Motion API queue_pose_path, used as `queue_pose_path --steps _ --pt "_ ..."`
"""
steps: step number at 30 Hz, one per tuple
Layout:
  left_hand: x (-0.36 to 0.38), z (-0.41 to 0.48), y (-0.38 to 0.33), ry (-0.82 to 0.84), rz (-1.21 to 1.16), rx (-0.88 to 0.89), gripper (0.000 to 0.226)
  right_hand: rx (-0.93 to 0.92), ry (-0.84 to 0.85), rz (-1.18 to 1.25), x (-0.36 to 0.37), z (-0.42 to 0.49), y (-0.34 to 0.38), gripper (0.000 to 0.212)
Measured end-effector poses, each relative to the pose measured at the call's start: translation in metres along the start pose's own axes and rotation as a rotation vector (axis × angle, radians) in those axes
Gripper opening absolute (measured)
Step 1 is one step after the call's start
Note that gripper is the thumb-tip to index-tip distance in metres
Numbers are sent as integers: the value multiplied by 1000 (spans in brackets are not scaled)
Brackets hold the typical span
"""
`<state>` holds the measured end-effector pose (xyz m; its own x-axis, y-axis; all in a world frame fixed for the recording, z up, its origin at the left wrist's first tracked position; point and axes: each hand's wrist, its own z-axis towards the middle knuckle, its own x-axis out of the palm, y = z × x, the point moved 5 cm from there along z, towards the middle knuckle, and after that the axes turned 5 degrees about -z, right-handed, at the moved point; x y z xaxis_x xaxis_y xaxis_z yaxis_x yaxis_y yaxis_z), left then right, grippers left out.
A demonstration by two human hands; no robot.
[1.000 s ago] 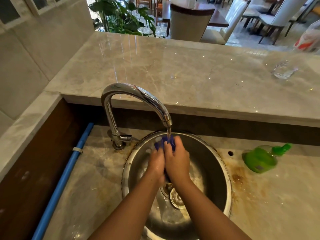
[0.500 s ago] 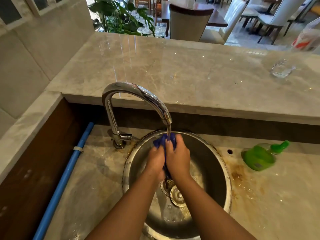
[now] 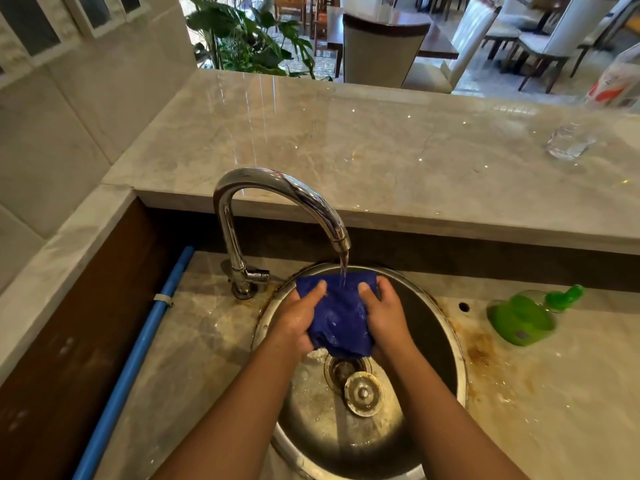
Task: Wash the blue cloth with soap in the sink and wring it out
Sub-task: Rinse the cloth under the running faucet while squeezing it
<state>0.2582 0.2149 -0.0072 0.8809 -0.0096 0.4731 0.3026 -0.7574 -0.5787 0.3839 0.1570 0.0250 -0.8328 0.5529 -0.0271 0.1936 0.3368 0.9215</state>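
The blue cloth [image 3: 337, 315] is spread between both hands over the round steel sink [image 3: 446, 344]. My left hand [image 3: 298, 318] grips its left edge, thumb on top. My right hand [image 3: 386, 315] grips the right edge the same way. Water runs from the chrome tap [image 3: 277, 188] onto the top of the cloth. The cloth's lower end hangs bunched just above the drain [image 3: 348, 370]. A green soap bottle [image 3: 523, 318] lies on its side on the counter to the right of the sink.
A round drain stopper [image 3: 363, 393] lies loose in the basin. A blue pipe [image 3: 138, 355] runs along the left wall. On the raised marble ledge [image 3: 346, 150] behind the sink stands a clear glass [image 3: 569, 142] at far right. Rust stains mark the counter by the sink.
My hands were pressed together with the cloth bunched between them. They have moved apart and the cloth is now stretched open under the running water.
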Motion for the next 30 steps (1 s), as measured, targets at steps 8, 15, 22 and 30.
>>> queue_pose_path --steps 8,15,22,30 --pt "10 10 -9 -6 -35 52 31 -344 -18 -268 10 -12 28 15" --pt "5 12 -14 111 35 158 26 -267 -95 -222 -10 3 16 16" --pt "9 14 -6 3 54 165 29 -136 -81 -36 -3 9 15 17" --pt "22 10 21 -81 -38 30 36 -393 -104 -170 28 -24 18 13"
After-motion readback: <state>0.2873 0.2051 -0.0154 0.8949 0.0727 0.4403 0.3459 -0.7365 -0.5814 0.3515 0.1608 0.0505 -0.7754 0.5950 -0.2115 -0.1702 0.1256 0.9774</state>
